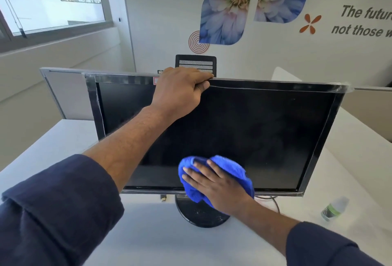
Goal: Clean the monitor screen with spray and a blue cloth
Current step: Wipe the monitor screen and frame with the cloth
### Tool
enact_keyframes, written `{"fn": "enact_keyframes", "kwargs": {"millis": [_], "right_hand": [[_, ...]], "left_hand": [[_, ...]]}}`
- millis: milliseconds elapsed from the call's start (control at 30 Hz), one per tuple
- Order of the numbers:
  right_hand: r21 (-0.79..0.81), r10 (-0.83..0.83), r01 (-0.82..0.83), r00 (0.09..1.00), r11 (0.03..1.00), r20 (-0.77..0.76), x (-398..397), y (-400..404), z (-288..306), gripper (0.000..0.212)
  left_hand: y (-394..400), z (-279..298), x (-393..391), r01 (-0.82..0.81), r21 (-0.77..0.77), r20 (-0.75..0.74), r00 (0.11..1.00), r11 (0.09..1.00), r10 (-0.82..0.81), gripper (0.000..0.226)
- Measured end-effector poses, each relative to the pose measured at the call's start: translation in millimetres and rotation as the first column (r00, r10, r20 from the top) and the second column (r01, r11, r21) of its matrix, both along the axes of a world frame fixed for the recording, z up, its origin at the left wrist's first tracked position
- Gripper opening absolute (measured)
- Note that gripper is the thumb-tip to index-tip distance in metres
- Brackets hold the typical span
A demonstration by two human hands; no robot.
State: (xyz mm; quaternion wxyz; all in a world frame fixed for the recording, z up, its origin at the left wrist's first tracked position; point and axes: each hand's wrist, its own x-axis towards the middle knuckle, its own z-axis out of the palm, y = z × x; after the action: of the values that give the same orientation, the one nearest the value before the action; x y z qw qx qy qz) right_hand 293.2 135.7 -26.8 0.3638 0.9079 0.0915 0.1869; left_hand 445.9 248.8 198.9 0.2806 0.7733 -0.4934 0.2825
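Nearest, the right hand [214,183] lies flat with fingers spread, pressing the blue cloth [224,166] against the lower middle of the monitor screen [265,130]; it should wipe best with even, overlapping strokes and light pressure. Farther up, the left hand [180,89] grips the monitor's top edge, steadying it. The white bench [148,234] carries a bottle [334,208] at right, probably the spray; beyond, a flower-decorated wall [224,17].
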Motion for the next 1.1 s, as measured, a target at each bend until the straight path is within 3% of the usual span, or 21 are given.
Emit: {"fn": "enact_keyframes", "kwargs": {"millis": [133,200,300,400,533,633,733,800,933,1100], "right_hand": [[-0.096,0.016,-0.016,1.000,0.995,-0.005,-23,-31,-1,0.083],[-0.070,0.031,-0.028,0.999,0.997,0.038,-25,-48,18,0.080],[0.076,0.045,-0.060,0.981,0.995,0.186,-20,-64,64,0.067],[0.248,-0.064,-0.029,0.931,0.968,0.358,-10,-66,113,0.063],[0.385,-0.171,-0.038,0.853,0.922,0.493,4,-50,131,0.060],[0.348,-0.113,-0.052,0.892,0.936,0.438,7,-46,108,0.062],[0.160,0.041,-0.078,0.975,0.984,0.220,-12,-57,55,0.069],[0.042,0.041,-0.046,0.993,0.998,0.112,-36,-71,19,0.071],[-0.003,-0.055,0.056,0.988,0.998,0.141,-67,-101,7,0.075],[0.164,-0.050,0.000,0.951,0.986,0.305,-59,-109,70,0.061]], "left_hand": [[-2,1,-2,-0.002,0.011,0.007,1.000,1.000,0.002,0.031],[-2,1,-3,-0.003,0.002,0.007,1.000,1.000,0.003,0.031],[-2,-1,-1,-0.010,-0.018,0.006,1.000,1.000,0.010,0.029],[-4,-1,-1,-0.012,-0.020,-0.006,1.000,1.000,0.011,0.029],[-4,-2,0,-0.017,-0.029,-0.006,1.000,0.999,0.017,0.028],[-4,-2,1,-0.010,-0.025,-0.004,1.000,1.000,0.010,0.029],[-4,-1,2,-0.004,-0.022,-0.016,1.000,1.000,0.004,0.028],[-3,-1,3,-0.007,-0.018,-0.013,1.000,1.000,0.006,0.028],[-4,-2,-1,-0.002,-0.026,0.000,1.000,1.000,0.002,0.028],[-3,-2,-1,-0.005,-0.024,0.010,1.000,1.000,0.006,0.028]]}}
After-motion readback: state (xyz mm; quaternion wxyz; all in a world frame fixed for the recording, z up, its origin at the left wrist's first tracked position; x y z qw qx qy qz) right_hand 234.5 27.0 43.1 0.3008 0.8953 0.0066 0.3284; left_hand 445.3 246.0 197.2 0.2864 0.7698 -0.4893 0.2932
